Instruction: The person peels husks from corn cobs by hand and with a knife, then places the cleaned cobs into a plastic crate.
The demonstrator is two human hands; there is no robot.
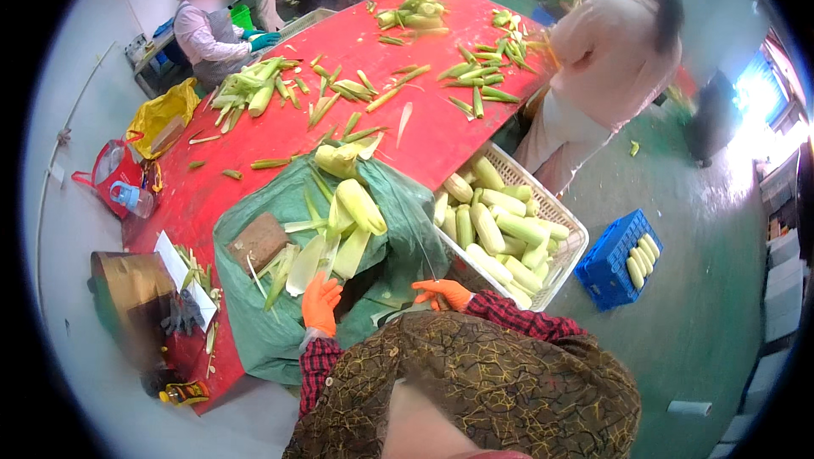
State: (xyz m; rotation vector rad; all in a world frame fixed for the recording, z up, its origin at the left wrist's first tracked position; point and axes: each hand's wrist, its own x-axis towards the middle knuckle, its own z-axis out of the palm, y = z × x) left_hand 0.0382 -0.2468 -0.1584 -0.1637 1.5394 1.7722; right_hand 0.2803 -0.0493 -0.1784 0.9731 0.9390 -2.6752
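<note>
My left hand (320, 305), in an orange glove, has its fingers stretched out at the lower end of a pale corn husk (305, 265). My right hand (443, 293), also gloved in orange, is closed with its fingers pointing left; a thin line rises beside it, and what it grips is too small to make out. Before me a green plastic sack (254, 323) is spread over the table edge. On it lie a partly husked corn ear (361, 206), another ear still in husk (339, 159), loose husk leaves and a brown block (258, 243).
A white crate (570, 265) of peeled corn stands to my right, beside a blue crate (600, 271) with several ears on top. Husks and corn piles (415, 13) lie on the red table (356, 56). One person (610, 60) stands at right, another (212, 39) at far left.
</note>
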